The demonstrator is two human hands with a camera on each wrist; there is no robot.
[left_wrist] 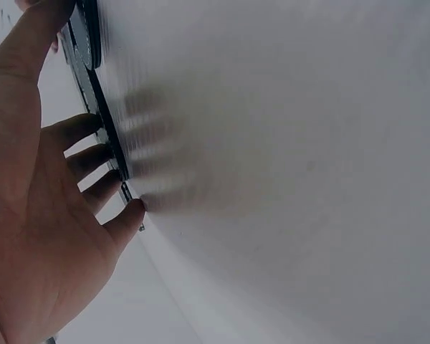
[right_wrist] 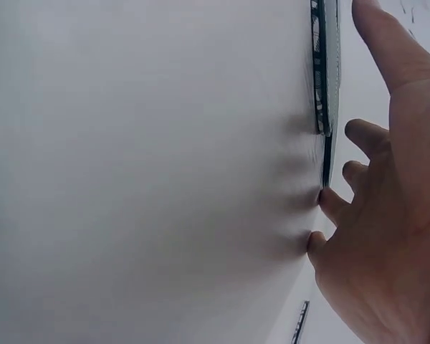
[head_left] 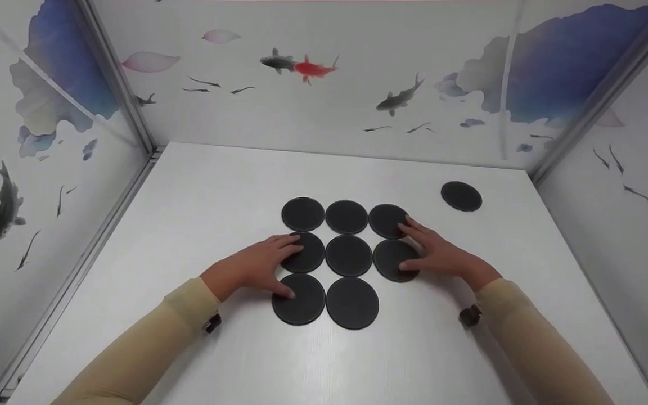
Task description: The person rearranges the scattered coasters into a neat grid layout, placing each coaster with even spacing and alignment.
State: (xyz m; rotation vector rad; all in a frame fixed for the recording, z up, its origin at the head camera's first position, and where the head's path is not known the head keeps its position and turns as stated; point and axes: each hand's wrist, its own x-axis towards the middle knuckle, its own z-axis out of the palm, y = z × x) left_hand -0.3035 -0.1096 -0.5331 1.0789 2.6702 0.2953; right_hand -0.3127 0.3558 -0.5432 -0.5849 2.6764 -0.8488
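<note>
Flat black round discs lie close together on the white table, in rows of three, three and two. My left hand (head_left: 255, 266) spreads over the left side, fingertips on the middle-row left disc (head_left: 308, 254) and thumb on the front left disc (head_left: 301, 306). On the other side, my right hand (head_left: 443, 254) has its fingertips at the back right disc (head_left: 387, 219) and its thumb on the middle-row right disc (head_left: 388, 260). Both wrist views show loosely spread fingers at the discs' edges. Between the hands sits the centre disc (head_left: 349, 255).
One single disc (head_left: 461, 196) lies apart at the back right of the table (head_left: 217, 185). Printed panels with fish surround the table, a back wall (head_left: 329, 112) and one at each side. A front disc (head_left: 352, 304) ends the nearest row on the right.
</note>
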